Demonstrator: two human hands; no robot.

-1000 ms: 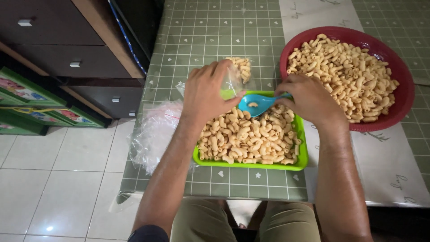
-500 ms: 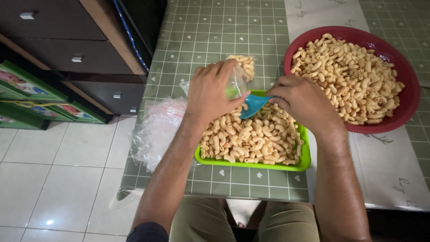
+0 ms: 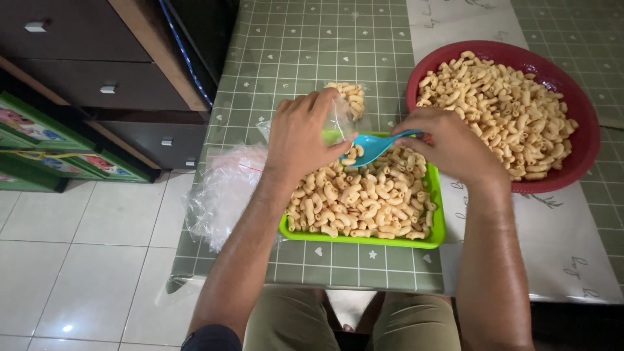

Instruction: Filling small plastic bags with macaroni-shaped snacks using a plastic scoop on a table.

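Note:
My left hand (image 3: 300,136) grips a small clear plastic bag (image 3: 344,107) partly filled with macaroni snacks, held over the far edge of a green tray (image 3: 364,239). My right hand (image 3: 452,144) holds a blue plastic spoon (image 3: 376,145) by its handle, the bowl tilted at the bag's mouth with a few pieces on it. The tray holds a heap of pale macaroni pieces (image 3: 364,198). A large red bowl (image 3: 585,133) at the right is full of the same pieces.
A pile of empty clear plastic bags (image 3: 224,188) lies at the table's left edge. The table has a green checked cloth (image 3: 305,52) and a white runner (image 3: 559,240). Dark drawers (image 3: 97,91) and green crates (image 3: 45,140) stand on the tiled floor at left.
The spoon dipped into the tray's heap and has come back up to the bag's mouth with a few pieces. My left hand kept hold of the bag.

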